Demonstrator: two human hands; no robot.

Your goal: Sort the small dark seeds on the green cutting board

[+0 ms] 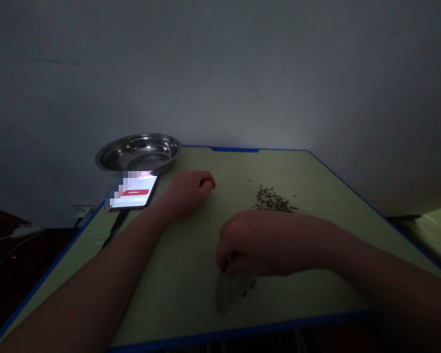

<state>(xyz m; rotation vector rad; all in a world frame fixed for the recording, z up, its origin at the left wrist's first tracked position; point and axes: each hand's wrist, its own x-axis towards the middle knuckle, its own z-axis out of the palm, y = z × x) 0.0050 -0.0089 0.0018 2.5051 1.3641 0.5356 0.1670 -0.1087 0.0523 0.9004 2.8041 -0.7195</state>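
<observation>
My left hand (191, 191) rests on the table left of centre, its fingers curled into a loose fist; nothing shows in it. My right hand (257, 242) is closed, with thumb and fingers pinched together and pointing down. Directly below those fingertips is a small clear dish (228, 296) with a few dark bits at its right side. Whether the fingers touch the dish or pinch a grain above it, I cannot tell. Behind the right hand lies a loose scatter of small dark grains (272, 198), partly hidden by the wrist.
A shiny metal basin (143, 149) stands at the back left of the pale green table (206, 294), which has blue edging. In front of the basin is a lit phone (135, 192), with a dark strap or cable (115, 228) beside it. A wall (242, 73) rises behind.
</observation>
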